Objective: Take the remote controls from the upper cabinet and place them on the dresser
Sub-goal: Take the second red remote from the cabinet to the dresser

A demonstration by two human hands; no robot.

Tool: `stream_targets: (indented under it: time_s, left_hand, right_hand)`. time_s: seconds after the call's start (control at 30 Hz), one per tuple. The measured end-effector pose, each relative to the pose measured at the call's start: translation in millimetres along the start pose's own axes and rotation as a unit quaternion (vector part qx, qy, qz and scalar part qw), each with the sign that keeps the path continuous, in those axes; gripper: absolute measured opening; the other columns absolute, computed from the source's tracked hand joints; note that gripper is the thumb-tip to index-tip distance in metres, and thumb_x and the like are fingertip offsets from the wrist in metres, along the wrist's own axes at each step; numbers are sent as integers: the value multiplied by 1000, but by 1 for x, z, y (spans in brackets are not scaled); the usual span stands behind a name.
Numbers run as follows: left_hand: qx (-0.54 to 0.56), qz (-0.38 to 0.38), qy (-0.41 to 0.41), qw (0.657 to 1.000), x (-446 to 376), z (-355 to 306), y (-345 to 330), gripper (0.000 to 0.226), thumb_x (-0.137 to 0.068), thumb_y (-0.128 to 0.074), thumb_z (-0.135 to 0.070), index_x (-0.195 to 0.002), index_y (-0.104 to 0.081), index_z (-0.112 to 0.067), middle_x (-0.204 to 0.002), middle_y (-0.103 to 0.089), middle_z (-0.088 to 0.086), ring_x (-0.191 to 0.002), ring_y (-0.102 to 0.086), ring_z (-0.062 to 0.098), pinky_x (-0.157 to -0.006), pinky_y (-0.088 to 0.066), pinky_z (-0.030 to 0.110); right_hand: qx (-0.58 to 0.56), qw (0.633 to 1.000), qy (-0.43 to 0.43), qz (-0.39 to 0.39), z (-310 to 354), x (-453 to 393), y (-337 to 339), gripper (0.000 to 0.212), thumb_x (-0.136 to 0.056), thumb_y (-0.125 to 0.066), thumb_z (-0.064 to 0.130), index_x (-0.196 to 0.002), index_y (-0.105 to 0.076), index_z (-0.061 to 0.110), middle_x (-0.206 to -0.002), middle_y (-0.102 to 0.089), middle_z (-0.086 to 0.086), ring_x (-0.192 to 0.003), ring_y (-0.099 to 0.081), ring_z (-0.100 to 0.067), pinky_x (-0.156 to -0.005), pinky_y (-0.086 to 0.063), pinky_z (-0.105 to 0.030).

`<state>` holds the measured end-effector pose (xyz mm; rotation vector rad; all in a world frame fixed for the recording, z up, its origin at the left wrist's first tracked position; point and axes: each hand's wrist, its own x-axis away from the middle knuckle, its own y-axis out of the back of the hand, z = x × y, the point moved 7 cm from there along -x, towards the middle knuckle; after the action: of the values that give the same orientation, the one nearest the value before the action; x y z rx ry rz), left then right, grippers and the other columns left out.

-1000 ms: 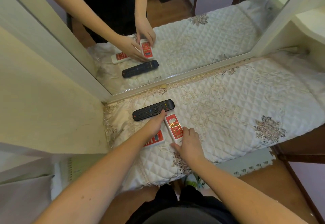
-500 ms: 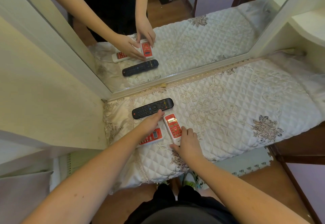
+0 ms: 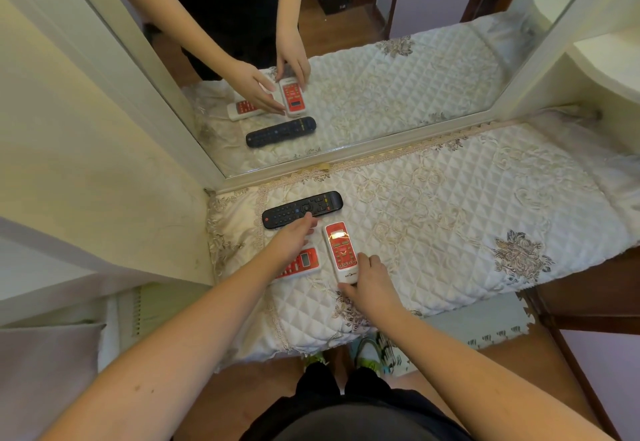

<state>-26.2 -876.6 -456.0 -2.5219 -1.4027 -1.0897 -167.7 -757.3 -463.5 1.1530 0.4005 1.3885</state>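
Three remotes lie on the dresser's quilted white cover (image 3: 450,225), near its left end. The black remote (image 3: 302,209) lies crosswise closest to the mirror. A red-and-white remote (image 3: 341,250) points toward the mirror, and my right hand (image 3: 372,279) pinches its near end. My left hand (image 3: 292,239) rests flat, fingers stretched, over a second red-and-white remote (image 3: 304,262), with the fingertips touching the black remote's edge. That second remote is partly hidden under my palm.
A large mirror (image 3: 381,59) stands along the back of the dresser and reflects my hands and the remotes. A cream cabinet side (image 3: 86,163) rises on the left. A curved white shelf (image 3: 609,62) sits at the right. The cover's front edge hangs over the floor.
Almost nothing differs. Both hands stay on the two red-and-white remotes, and my left fingertips have crept slightly closer to the black remote.
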Motion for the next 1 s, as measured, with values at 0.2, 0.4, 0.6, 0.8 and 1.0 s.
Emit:
stream_targets:
  time_s: [0.2, 0.4, 0.6, 0.8, 1.0]
  left_hand:
    - [15, -16, -13, 1000, 19, 1, 6, 55, -95, -29, -59, -129, -56, -27, -133, -57, -2, -119, -53, 16, -107, -38, 43]
    - [-76, -48, -56, 994, 44, -5, 20, 35, -98, -43, -39, -126, -58, -25, -117, -60, -11, -105, -54, 7, -73, -34, 11]
    - [-93, -44, -47, 994, 75, -1, 26, 34, -97, -46, -35, -128, -57, -24, -118, -60, -6, -101, -54, 8, -73, -36, 14]
    - [-246, -19, -115, 962, 105, -10, 26, 41, -99, -42, -36, -135, -50, -20, -130, -56, 2, -112, -54, 15, -90, -40, 25]
    - [-321, -56, -206, 923, 140, -15, 26, 44, -98, -42, -36, -139, -46, -19, -137, -52, -1, -122, -48, 14, -102, -37, 29]
  right_hand:
    - [5, 1000, 8, 2, 0, 2, 4, 66, -84, -63, 45, -134, -37, 10, -121, -47, -11, -107, -48, -25, -91, -39, -32]
    - [70, 997, 32, 3, 6, 8, 19, 54, -91, -48, 44, -135, -40, 13, -124, -50, -10, -109, -49, -27, -87, -45, -37]
    - [118, 989, 33, 85, 16, 17, 29, 54, -92, -44, 47, -136, -42, 16, -129, -50, -9, -116, -48, -28, -89, -46, -40]
    - [140, 987, 50, 68, 32, 36, 43, 53, -93, -41, 50, -136, -44, 19, -128, -53, -7, -113, -51, -26, -88, -46, -38]
    - [180, 977, 113, -5, 55, 59, 50, 51, -96, -34, 52, -133, -48, 21, -130, -53, -2, -114, -50, -21, -91, -44, -34]
